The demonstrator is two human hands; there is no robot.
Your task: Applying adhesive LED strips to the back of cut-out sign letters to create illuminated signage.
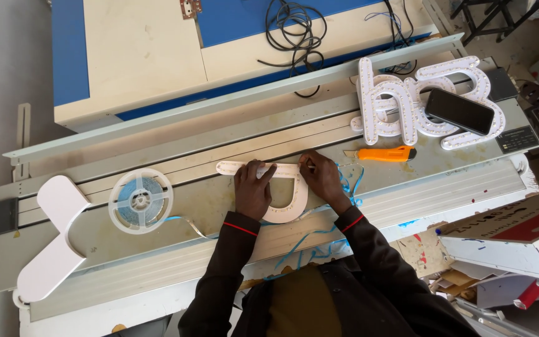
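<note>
A white cut-out sign piece (291, 209), a straight bar with a D-shaped loop below it, lies flat on the grey metal bench (219, 206). My left hand (252, 189) presses down on the bar, fingers spread over it. At the bar's right end, my right hand (321, 175) pinches something thin; what it is cannot be made out. Thin blue strips (349, 185) trail from under my right hand toward the bench's near edge.
A white reel of strip light (140, 200) sits to the left, its tail running toward me. A white Y-shaped piece (54, 240) lies at the far left. An orange utility knife (385, 153), lit sign letters (400, 103) and a dark phone (459, 110) lie at right. Cables (294, 31) lie behind.
</note>
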